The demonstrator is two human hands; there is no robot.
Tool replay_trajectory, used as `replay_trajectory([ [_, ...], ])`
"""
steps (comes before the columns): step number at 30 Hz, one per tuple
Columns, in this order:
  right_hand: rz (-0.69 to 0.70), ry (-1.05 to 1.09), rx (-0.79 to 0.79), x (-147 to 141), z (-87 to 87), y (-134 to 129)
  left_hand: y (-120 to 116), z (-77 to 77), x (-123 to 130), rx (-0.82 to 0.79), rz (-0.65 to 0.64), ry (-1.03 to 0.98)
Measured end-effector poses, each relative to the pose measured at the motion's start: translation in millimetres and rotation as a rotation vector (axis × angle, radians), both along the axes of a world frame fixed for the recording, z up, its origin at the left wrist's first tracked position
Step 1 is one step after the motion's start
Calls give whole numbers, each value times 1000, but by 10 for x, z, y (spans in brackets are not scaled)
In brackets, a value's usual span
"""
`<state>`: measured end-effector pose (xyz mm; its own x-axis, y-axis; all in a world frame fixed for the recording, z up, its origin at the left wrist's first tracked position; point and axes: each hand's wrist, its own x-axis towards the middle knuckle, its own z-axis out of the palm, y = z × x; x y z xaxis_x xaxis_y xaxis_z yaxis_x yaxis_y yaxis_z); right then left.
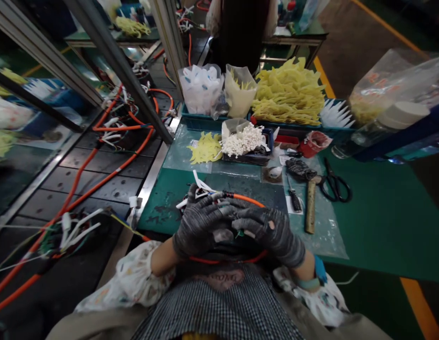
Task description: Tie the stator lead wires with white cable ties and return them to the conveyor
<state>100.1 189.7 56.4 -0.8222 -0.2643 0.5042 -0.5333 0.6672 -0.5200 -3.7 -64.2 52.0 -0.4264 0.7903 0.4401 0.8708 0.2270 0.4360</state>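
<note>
My gloves (200, 226): rough grey knit cloth, worn through at the fingers. Cable (248, 199): smooth, glossy orange plastic. Bench mat (375, 226): matt green. Scissors (335, 185): glossy black plastic handles.

Nothing clearly legible; dark lettering on the near chest garment (219, 278) too blurred to read, same for orange print on the clear plastic bag (384, 78) far right and blue marks on the white bag (200, 89) far

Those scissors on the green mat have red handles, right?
No, the handles of the scissors are black, not red, as the head view shows. The scissors do lie on the green mat.
</note>
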Motion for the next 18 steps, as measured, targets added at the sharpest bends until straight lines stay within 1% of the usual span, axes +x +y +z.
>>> replay_trajectory([
  [2,19,-68,-1,-24,51,1,2,-62,31,17,25,28],
  [4,-9,11,-15,-26,48,0,9,-109,55,47,45,82],
  [7,-63,176,-28,4,-46,-17,49,-183,112,105,75,171],
  [10,-144,202,-50,10,-161,-103,141,-300,177,155,136,217],
  [12,-246,214,-117,-46,-219,-219,215,-391,211,176,163,243],
  [14,-382,219,-277,-162,-271,-372,253,-453,239,198,210,284],
  [16,-521,197,-533,-316,-334,-528,204,-456,250,189,245,323],
  [17,-576,169,-668,-393,-373,-595,137,-432,238,177,222,334],
  [18,-608,125,-783,-463,-419,-651,42,-397,206,155,170,333],
])
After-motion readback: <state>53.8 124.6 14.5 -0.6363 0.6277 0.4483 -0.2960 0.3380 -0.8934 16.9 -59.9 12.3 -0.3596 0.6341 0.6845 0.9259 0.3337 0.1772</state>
